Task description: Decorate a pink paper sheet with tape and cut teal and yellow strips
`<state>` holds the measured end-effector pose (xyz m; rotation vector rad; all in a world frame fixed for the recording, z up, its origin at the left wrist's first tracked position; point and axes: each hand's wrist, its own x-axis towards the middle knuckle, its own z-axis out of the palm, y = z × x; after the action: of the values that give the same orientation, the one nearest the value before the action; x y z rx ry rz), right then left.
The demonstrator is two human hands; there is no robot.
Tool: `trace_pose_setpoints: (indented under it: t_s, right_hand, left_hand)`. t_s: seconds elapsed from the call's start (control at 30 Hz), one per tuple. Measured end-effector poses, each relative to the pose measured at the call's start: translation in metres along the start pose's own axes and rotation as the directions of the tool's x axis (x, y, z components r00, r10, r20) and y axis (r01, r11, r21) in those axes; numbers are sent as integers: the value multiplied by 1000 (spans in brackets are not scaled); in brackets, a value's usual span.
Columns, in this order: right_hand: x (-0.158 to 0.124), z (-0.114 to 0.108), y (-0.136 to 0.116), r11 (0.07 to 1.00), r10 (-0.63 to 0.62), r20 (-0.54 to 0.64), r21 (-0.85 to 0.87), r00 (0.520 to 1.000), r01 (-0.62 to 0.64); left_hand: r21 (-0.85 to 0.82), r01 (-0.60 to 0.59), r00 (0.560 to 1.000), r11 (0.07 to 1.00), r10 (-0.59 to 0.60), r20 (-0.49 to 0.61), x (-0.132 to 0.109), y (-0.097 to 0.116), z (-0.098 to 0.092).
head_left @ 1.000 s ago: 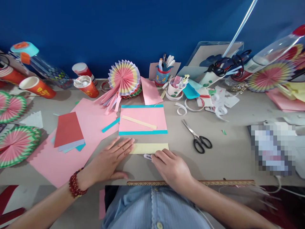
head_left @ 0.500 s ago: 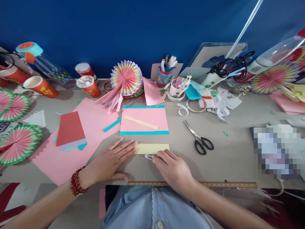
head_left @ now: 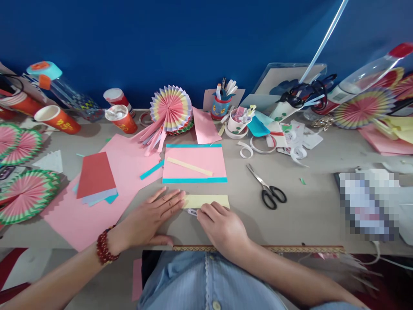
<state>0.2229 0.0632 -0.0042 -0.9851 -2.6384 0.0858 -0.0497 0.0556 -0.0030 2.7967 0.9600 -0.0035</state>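
Note:
My left hand (head_left: 155, 217) lies flat with fingers spread, its fingertips on the left end of a pale yellow paper strip (head_left: 203, 200). My right hand (head_left: 222, 226) is closed around a small white tool (head_left: 192, 212), whose tip shows at the strip's lower edge; the rest is hidden in the fingers. Above the strip lies a pink sheet (head_left: 193, 153) with blue bands along its top and bottom edges. A narrow cream strip (head_left: 190, 166) rests across it. Black-handled scissors (head_left: 266, 187) lie partly open to the right.
Red paper (head_left: 96, 175) sits on a large pink sheet (head_left: 129, 161) at left. A pleated paper fan (head_left: 170, 107), red cups (head_left: 121, 120), a pen holder (head_left: 220, 107) and a white cup (head_left: 238, 122) stand along the back. A bottle (head_left: 364, 84) leans at right.
My right hand has slid left along the strip's lower edge with the white tool. My left hand has stayed in place. The view has shifted slightly.

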Motion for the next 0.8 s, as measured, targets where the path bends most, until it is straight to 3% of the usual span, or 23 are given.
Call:
trace_pose_setpoints:
  t_s: [0.13,0.3,0.57,0.8]
  right_hand:
    - [1,1,1,1000,-11,-3,6,1000,11]
    - [0,-2,3,999,-19,5,31,1000,19]
    - [2,-2,3,1000,-10,20,27,1000,9]
    - [1,0,4,1000,-14,22,23,1000,14]
  left_hand:
    - [-94,1,1000,996,-1,1,-4,-3,-2]
    - [-256,83,993,963,-101,-58,-18,-11,-12]
    - [-85,-22,999,996,26,41,-16,-19,-13]
    - [-161,-16,998,987,27,63,-15,-22,-15]
